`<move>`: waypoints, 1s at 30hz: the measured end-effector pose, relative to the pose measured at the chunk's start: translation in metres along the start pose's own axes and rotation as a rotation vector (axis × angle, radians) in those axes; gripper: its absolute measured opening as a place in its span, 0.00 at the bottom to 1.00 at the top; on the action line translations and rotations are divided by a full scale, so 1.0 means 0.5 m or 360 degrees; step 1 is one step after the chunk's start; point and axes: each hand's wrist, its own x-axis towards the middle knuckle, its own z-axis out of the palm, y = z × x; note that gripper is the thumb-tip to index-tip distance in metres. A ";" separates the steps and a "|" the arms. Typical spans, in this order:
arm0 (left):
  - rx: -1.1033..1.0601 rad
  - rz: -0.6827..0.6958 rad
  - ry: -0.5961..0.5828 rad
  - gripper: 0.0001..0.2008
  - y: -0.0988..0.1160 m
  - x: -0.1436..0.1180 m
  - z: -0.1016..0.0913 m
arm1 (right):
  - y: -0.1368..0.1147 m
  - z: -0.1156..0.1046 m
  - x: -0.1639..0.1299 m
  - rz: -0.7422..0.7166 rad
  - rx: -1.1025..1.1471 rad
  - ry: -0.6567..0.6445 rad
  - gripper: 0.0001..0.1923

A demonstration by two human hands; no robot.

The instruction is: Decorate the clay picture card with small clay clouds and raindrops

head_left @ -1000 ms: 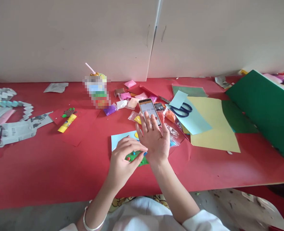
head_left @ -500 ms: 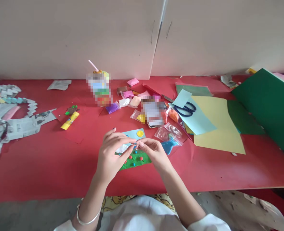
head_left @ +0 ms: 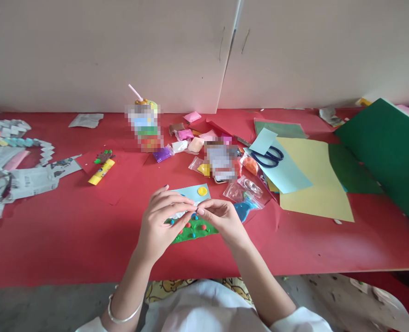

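My left hand (head_left: 168,219) and my right hand (head_left: 221,219) meet fingertip to fingertip over a small clay picture (head_left: 194,233). Both are closed in a pinch, and whatever sits between the fingertips is hidden or too small to name. The picture has a green lower part with red and blue dots, and a light blue upper part with a yellow disc (head_left: 202,191). White patches on it are partly covered by my fingers. Just right of my right hand lies a bag of blue clay (head_left: 242,210).
Small clay packets (head_left: 180,146) lie behind the picture. Dark-handled scissors (head_left: 268,157) rest on coloured paper (head_left: 311,180) at the right, near a leaning green board (head_left: 386,157). A yellow glue stick (head_left: 101,172) and crumpled paper (head_left: 24,184) are at the left. A decorated cup (head_left: 145,129) stands behind.
Hardly anything differs. My fingertips have shifted slightly against each other, and the bluish bit seen between them earlier is now hidden. The view has moved a little.
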 end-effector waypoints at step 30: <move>-0.0246 -0.0147 0.0003 0.06 -0.007 -0.016 0.002 | 0.006 0.005 0.005 0.0016 0.0020 -0.0001 0.11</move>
